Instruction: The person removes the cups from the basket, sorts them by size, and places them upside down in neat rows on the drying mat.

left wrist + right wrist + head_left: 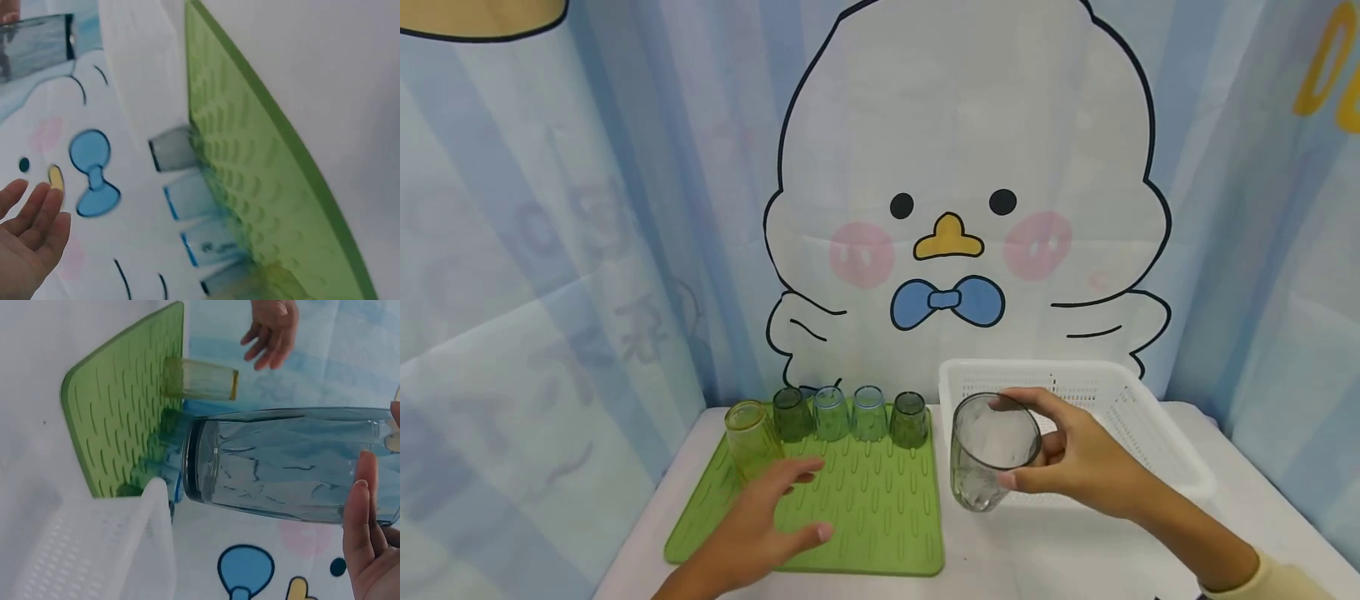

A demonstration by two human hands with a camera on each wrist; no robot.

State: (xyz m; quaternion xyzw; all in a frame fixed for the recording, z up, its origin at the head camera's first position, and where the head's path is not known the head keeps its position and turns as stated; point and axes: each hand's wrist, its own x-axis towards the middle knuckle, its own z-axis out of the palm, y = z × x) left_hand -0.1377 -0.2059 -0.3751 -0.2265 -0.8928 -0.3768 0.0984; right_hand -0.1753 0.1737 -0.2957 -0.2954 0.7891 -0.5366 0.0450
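Note:
My right hand (1086,462) grips a tall clear grey drinking glass (992,454) near its rim, thumb on one side and fingers on the other. The glass is held above the table, just right of a green drying mat (865,533). In the right wrist view the glass (281,465) shows its thick base. My left hand (756,525) hovers over the mat's left part with fingers loosely spread and nothing in them. Beyond it a yellow glass (751,437) stands on the mat. Along the mat's back edge stand several small glasses: a dark one (792,417), bluish ones (868,414) and another dark one (910,421).
A white plastic basket (1176,450) with perforated walls stands on the right, behind and beside my right hand. The white table (992,567) carries everything. A printed curtain (955,125) with a cartoon bird closes off the back and sides.

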